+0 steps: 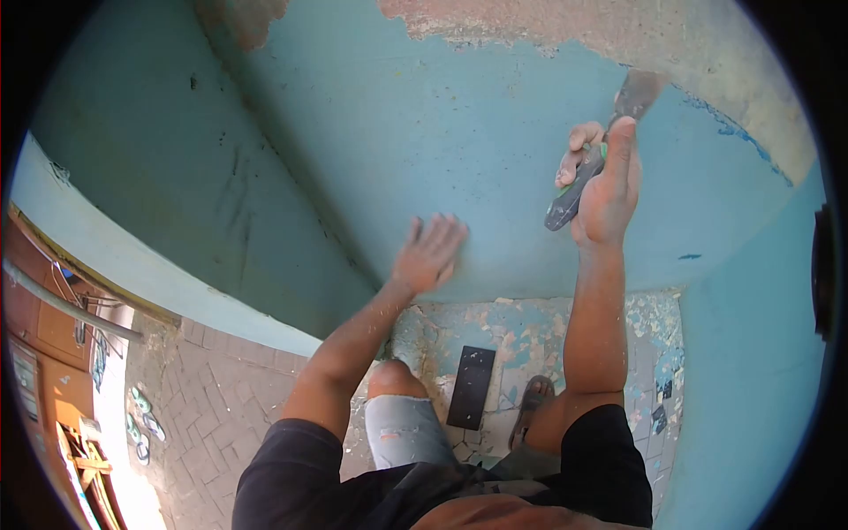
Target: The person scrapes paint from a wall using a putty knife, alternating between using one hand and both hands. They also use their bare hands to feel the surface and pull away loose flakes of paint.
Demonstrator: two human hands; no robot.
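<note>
My right hand [609,190] is wrapped round the dark, green-trimmed handle of a paint scraper [638,94], its thumb side along the handle. The scraper's blade points up at the ragged border where blue paint meets bare plaster [707,40]. Lower and to the left, my left hand [430,253] holds nothing, its fingers apart and slightly blurred, close over the blue wall [424,132]. Pale dust coats the fingers of my right hand.
Paint flakes litter the floor [521,322] below the wall, around a dark rectangular board [472,386] near my sandalled foot [532,411]. A blue ledge [185,265] runs along the left. Beyond it are brick paving [230,415], several flip-flops [141,424] and wooden pieces [93,464].
</note>
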